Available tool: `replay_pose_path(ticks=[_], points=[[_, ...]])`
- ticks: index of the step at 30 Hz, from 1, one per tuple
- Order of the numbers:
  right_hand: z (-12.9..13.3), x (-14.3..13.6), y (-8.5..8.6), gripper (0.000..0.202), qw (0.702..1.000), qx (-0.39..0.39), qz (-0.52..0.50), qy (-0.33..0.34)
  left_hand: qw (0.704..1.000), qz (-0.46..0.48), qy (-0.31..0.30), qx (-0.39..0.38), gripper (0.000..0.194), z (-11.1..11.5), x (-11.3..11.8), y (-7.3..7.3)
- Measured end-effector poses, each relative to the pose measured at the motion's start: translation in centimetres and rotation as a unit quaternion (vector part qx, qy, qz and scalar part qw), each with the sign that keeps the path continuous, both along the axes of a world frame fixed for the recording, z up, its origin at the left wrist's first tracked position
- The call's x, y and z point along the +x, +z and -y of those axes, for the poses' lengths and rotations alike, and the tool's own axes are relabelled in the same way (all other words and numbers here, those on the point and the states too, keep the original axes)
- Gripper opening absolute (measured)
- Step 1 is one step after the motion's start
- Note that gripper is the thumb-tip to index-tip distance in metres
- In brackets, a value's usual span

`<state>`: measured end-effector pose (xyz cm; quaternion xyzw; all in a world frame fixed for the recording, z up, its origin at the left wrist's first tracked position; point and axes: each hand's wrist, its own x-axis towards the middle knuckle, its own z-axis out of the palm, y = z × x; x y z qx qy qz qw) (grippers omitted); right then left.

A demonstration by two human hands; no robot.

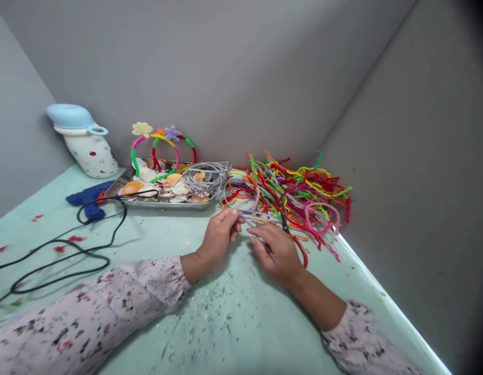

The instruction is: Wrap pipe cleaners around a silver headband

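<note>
My left hand [221, 228] is closed in a pinch on a thin lilac pipe cleaner [247, 221] at the middle of the table. Thin grey wire [261, 214] runs beside the pinch and toward the right. Just right of it, my right hand [276, 251] has its thumb and forefinger apart, the fingertips close to the lilac end, with nothing seen between them. Behind both hands a large pile of coloured pipe cleaners [292, 190] is spread out. Scissors with red handles [304, 252] lie partly behind my right hand.
A metal tray [167, 205] holds shells, coiled grey wire [208, 177] and flower-topped pipe-cleaner rings [155, 136]. To its left are a blue glue gun [89, 197], its black cord [85, 252] and a white bottle with a blue lid [87, 148]. Grey walls stand behind and right.
</note>
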<state>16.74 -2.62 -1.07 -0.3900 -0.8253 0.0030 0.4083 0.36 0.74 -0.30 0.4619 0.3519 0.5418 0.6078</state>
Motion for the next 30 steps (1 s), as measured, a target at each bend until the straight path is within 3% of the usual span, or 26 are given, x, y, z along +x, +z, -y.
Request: replay_pose_path(ticks=[6, 13, 20, 26, 30], points=[[-0.34, -0.14, -0.16, 0.028, 0.996, 0.016, 0.042, -0.073, 1.000, 0.019, -0.015, -0.011, 0.029, -0.27, -0.07, -0.55], [-0.22, -0.34, -0.36, 0.029, 0.997, -0.006, 0.024, -0.071, 0.996, -0.031, -0.085, -0.017, 0.025, 0.11, -0.11, -0.17], [-0.58, -0.25, -0.40, 0.023, 0.995, -0.038, -0.057, -0.075, 0.986, -0.084, -0.137, 0.045, 0.028, 0.64, -0.14, 0.24], [-0.69, 0.06, 0.12, 0.020, 0.979, -0.121, -0.145, -0.072, 0.980, -0.121, -0.140, 0.068, 0.031, 0.67, -0.12, 0.05], [-0.78, 0.46, -0.36, 0.022, 0.959, -0.193, -0.205, -0.029, 0.979, -0.129, -0.145, 0.062, 0.032, 0.63, -0.10, 0.01]])
